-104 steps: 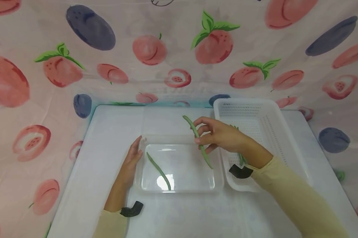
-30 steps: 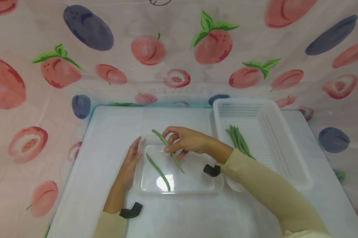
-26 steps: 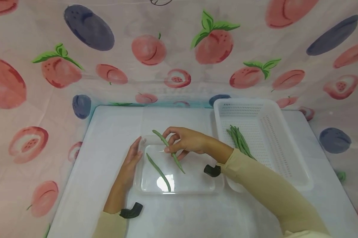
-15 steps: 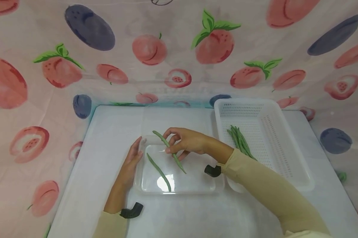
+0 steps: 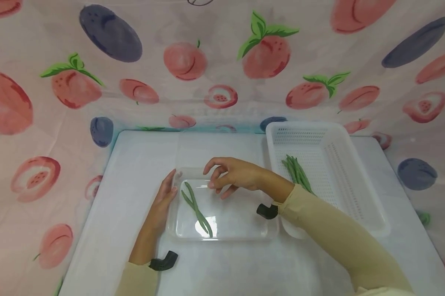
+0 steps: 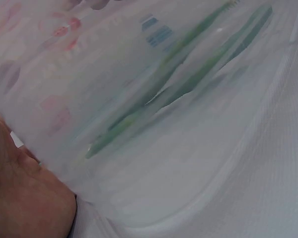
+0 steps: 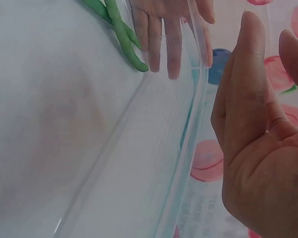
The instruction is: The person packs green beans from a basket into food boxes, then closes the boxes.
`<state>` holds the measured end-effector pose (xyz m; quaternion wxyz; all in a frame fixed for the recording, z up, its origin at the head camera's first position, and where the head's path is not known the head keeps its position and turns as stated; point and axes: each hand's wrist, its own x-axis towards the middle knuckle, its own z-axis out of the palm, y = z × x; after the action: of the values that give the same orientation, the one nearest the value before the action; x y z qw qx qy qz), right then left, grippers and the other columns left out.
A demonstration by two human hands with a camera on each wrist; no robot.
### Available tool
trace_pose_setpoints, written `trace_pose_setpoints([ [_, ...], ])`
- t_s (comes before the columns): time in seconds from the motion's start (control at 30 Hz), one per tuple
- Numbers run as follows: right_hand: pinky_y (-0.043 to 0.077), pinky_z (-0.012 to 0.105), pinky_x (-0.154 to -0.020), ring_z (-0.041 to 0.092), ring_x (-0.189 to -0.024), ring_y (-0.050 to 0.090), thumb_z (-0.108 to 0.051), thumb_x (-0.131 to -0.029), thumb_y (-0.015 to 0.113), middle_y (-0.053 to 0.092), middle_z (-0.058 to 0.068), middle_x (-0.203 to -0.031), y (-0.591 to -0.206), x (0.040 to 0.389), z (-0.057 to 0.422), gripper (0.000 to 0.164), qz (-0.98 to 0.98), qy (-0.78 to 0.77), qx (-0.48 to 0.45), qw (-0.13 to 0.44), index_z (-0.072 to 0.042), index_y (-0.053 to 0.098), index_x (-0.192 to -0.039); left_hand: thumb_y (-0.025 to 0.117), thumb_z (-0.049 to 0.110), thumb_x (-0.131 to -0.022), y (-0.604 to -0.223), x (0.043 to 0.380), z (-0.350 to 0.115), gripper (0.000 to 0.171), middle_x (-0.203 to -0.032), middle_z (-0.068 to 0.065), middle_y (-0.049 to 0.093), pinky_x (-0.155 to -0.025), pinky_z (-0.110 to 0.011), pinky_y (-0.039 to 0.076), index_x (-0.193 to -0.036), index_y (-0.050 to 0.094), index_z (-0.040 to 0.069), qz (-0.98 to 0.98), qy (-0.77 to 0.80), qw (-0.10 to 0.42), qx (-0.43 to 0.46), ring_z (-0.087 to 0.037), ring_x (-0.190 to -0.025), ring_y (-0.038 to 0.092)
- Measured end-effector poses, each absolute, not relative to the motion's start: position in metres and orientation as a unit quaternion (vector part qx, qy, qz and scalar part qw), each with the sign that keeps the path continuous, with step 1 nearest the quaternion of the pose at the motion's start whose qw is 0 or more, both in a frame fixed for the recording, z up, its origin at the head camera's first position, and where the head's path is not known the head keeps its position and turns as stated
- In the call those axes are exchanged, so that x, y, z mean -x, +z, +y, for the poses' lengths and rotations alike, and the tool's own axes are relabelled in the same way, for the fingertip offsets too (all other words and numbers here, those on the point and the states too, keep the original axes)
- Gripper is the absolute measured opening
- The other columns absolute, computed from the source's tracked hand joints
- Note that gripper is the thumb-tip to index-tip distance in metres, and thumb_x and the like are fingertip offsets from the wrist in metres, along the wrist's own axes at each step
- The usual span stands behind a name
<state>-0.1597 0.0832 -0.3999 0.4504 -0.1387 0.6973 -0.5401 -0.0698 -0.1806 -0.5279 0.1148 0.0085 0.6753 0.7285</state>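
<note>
In the head view, two green beans (image 5: 195, 206) lie crossed inside a clear plastic container (image 5: 222, 238), towards its left side. My right hand (image 5: 231, 176) hovers above the container with bent, parted fingers and nothing between them. At the container's left wall, my left hand (image 5: 164, 193) rests against the outside; in the right wrist view its straight fingers (image 7: 154, 42) show through the plastic. The left wrist view shows both beans (image 6: 188, 74) blurred through the wall. Several more green beans (image 5: 297, 172) lie bunched in a white perforated basket (image 5: 349, 172), partly hidden by the right sleeve.
The basket stands on the white table (image 5: 144, 152) close to the container's right side. Behind the table hangs a fruit-printed cloth (image 5: 222, 61). A black wrist mount (image 5: 164, 261) sits on the left wrist and another black mount (image 5: 267, 211) on the right.
Earlier my right hand carried one bean leftward over the container. It has since let go, and that bean now lies across the first one. The left hand has stayed at the left wall.
</note>
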Motion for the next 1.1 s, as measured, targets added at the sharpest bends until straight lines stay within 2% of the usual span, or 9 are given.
trace_pose_setpoints([
  [0.13,0.063,0.048,-0.079,0.035,-0.093,0.069,-0.011,-0.093,0.075,0.067,0.011,-0.104,-0.394,0.16,0.093,0.038,0.699,-0.548,0.133,0.44,-0.014,0.058,-0.127,0.039,0.032,-0.11,-0.528,0.07,-0.179,0.057,-0.172,0.013,0.013,-0.115,-0.065,0.033,-0.163,0.019,0.03,0.668,0.735,0.115,-0.012,-0.03,-0.159,0.015],
  [0.27,0.063,0.049,-0.079,0.028,-0.089,0.07,-0.011,-0.095,0.072,0.067,0.011,-0.103,-0.385,0.164,0.105,0.036,0.703,-0.557,0.131,0.422,-0.014,0.058,-0.128,0.039,0.029,-0.11,-0.528,0.071,-0.179,0.057,-0.172,0.013,0.014,-0.12,-0.067,0.022,-0.164,0.018,0.028,0.669,0.735,0.109,-0.015,-0.026,-0.16,0.008],
  [0.5,0.063,0.048,-0.083,0.027,-0.089,0.07,-0.011,-0.097,0.07,0.067,0.009,-0.101,-0.361,0.17,0.139,0.037,0.704,-0.581,0.126,0.389,-0.009,0.054,-0.131,0.038,0.028,-0.11,-0.529,0.072,-0.18,0.057,-0.171,0.013,0.015,-0.122,-0.067,0.017,-0.164,0.019,0.028,0.672,0.733,0.107,-0.01,-0.024,-0.161,0.006],
  [0.6,0.063,0.046,-0.085,0.025,-0.09,0.07,-0.012,-0.099,0.068,0.067,0.008,-0.103,-0.35,0.173,0.159,0.036,0.711,-0.587,0.121,0.368,-0.007,0.053,-0.131,0.038,0.03,-0.11,-0.529,0.071,-0.18,0.056,-0.171,0.013,0.015,-0.124,-0.066,0.011,-0.164,0.019,0.029,0.672,0.733,0.107,-0.011,-0.022,-0.161,0.004],
  [0.83,0.062,0.039,-0.087,0.021,-0.092,0.07,-0.009,-0.102,0.061,0.069,0.004,-0.108,-0.338,0.184,0.21,0.027,0.709,-0.601,0.135,0.344,-0.011,0.055,-0.129,0.041,0.034,-0.11,-0.528,0.072,-0.182,0.056,-0.172,0.011,0.016,-0.126,-0.063,0.009,-0.163,0.022,0.033,0.674,0.731,0.105,-0.005,-0.021,-0.161,0.003],
  [1.1,0.061,0.037,-0.09,0.022,-0.097,0.072,-0.002,-0.105,0.053,0.072,0.003,-0.11,-0.345,0.189,0.267,0.026,0.693,-0.621,0.143,0.337,-0.009,0.058,-0.129,0.041,0.033,-0.11,-0.527,0.072,-0.181,0.056,-0.172,0.009,0.017,-0.126,-0.064,0.007,-0.162,0.023,0.033,0.683,0.723,0.105,-0.001,-0.021,-0.161,0.002],
])
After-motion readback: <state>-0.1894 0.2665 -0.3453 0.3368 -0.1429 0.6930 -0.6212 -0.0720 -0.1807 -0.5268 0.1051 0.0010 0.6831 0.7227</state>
